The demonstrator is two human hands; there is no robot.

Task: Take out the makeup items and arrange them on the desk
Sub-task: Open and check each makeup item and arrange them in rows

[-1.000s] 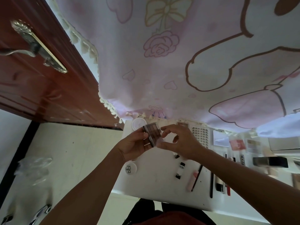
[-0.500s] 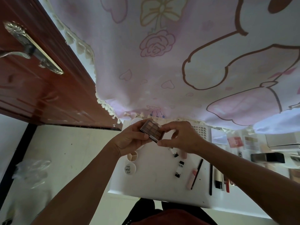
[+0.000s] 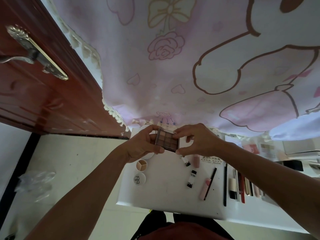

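your left hand [image 3: 142, 146] pinches the eyeshadow palette [image 3: 167, 142] at its 9 o'clock edge | right hand [image 3: 199, 142] pinches the 3 o'clock edge | held over the desk [image 3: 164, 193], pans facing you

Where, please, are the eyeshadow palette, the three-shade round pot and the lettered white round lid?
eyeshadow palette [image 3: 166, 141]: head view, centre of its pans.
three-shade round pot [image 3: 141, 165]: head view, middle where shades meet.
lettered white round lid [image 3: 139, 178]: head view, on its lettering.

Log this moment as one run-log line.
left hand: grips eyeshadow palette | right hand: pinches its other side | eyeshadow palette: held over desk, pans facing camera | step: not yet placed
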